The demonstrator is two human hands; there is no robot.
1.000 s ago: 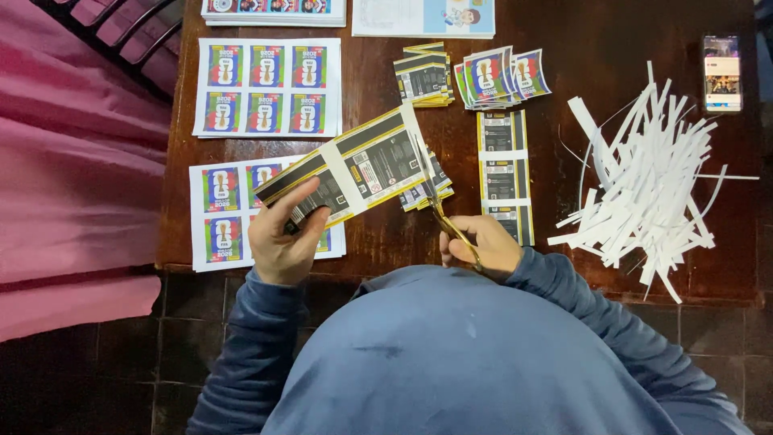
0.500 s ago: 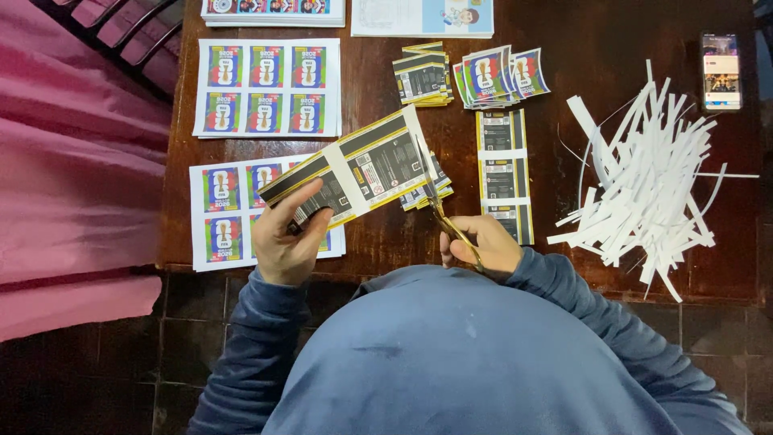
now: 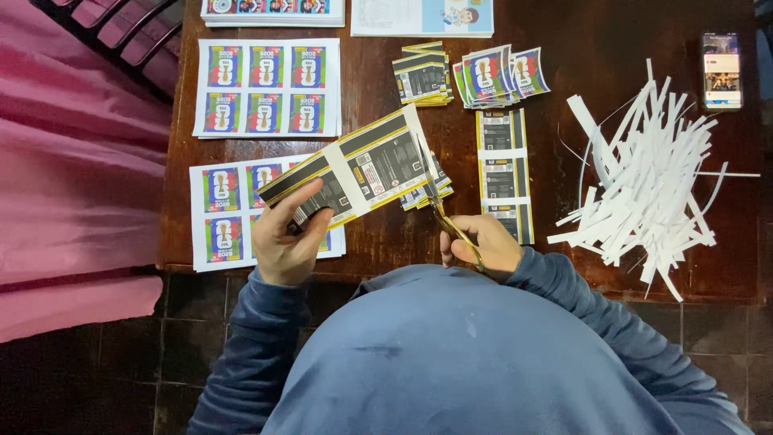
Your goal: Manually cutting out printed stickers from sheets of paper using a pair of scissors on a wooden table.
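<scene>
Dark brown wood is spreading under everything you are working on, with a pink cloth [image 3: 72, 161] hanging off to your left and tiled floor below the table [image 3: 628, 24] edge.

Your left hand [image 3: 290, 238] is gripping a printed strip [image 3: 358, 165] of black-and-yellow panels, fingers clenched around its lower left end, so the strip is running up and to the right, away from that hand and tilted off the tabletop. Your right hand [image 3: 483, 246] is wrapped closed around the handles of the scissors [image 3: 439, 201], whose blades are pointing up and away from you and are meeting the strip at its far right end, roughly across its long axis. That end is lying nearer your right hand, while your left is holding the opposite end.

Beside you, a white sheet [image 3: 266, 89] of colourful stickers is lying flat above your left hand, cut cards [image 3: 491, 72] are sitting stacked ahead, and a heap of white paper offcuts [image 3: 652, 177] is piling up on the right, near a phone [image 3: 721, 71].
</scene>
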